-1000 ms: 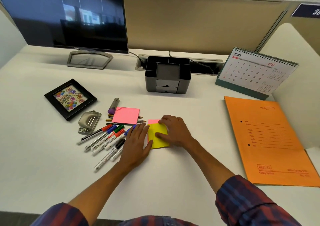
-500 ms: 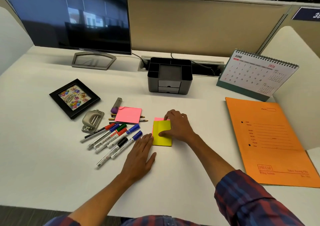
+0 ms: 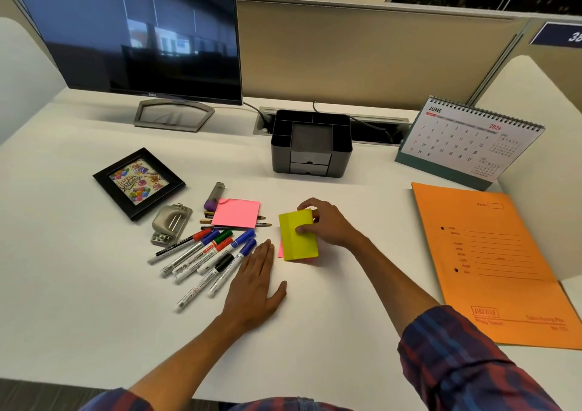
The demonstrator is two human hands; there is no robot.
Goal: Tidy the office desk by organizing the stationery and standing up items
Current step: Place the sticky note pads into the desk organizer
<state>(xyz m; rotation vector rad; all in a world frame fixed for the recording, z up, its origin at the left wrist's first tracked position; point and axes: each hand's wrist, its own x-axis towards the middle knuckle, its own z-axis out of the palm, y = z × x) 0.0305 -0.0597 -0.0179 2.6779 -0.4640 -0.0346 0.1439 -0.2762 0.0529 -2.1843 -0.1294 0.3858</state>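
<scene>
My right hand [image 3: 327, 224] grips a yellow sticky-note pad [image 3: 297, 237] with a pink pad under it, tilted up off the desk at mid-centre. My left hand [image 3: 255, 287] lies flat on the white desk beside several markers [image 3: 204, 253], fingers straight, holding nothing. A second pink sticky pad [image 3: 236, 213] rests on pencils behind the markers. A black desk organizer [image 3: 311, 147] stands at the back centre. A black photo frame [image 3: 138, 182] lies flat at the left, with a metal hole punch [image 3: 171, 223] next to it.
A monitor [image 3: 138, 32] stands at the back left. A desk calendar [image 3: 469, 141] stands upright at the back right, and an orange file folder [image 3: 500, 262] lies flat below it. A purple-capped tube [image 3: 214, 196] lies by the pink pad. Partition walls enclose the desk.
My right hand has closed on the yellow and pink pads and tipped them up off the desk. My left hand has drawn back from the pads toward me and lies flat.
</scene>
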